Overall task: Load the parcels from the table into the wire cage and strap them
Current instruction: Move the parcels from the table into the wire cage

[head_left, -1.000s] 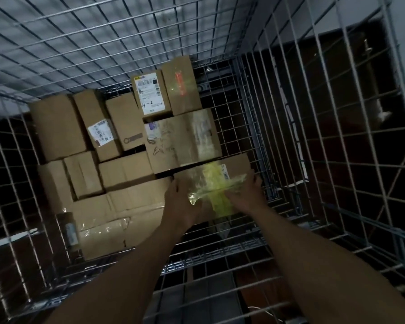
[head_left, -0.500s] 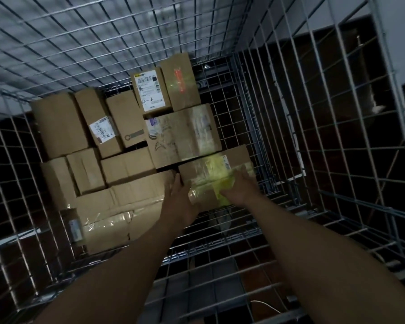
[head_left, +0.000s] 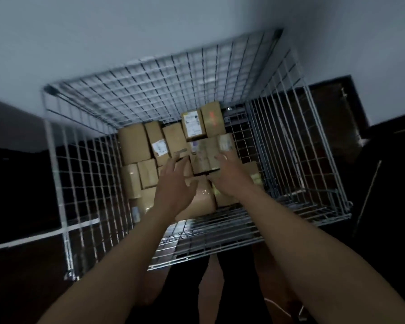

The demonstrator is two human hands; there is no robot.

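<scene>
Left hand [head_left: 176, 183] and right hand [head_left: 229, 172] (2, empty) released the parcel [head_left: 251, 168].

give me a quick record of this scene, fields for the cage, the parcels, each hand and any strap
cage: silver wire-mesh cage, seen from above, top open
parcels: brown cardboard parcels packed side by side on the cage floor; one at the back bears a white label
left hand: left hand over the parcels, fingers spread, holding nothing
right hand: right hand over the parcels, fingers spread, holding nothing
contact: cannot tell whether either hand touches a parcel
strap: none visible
image: dim and blurred
</scene>
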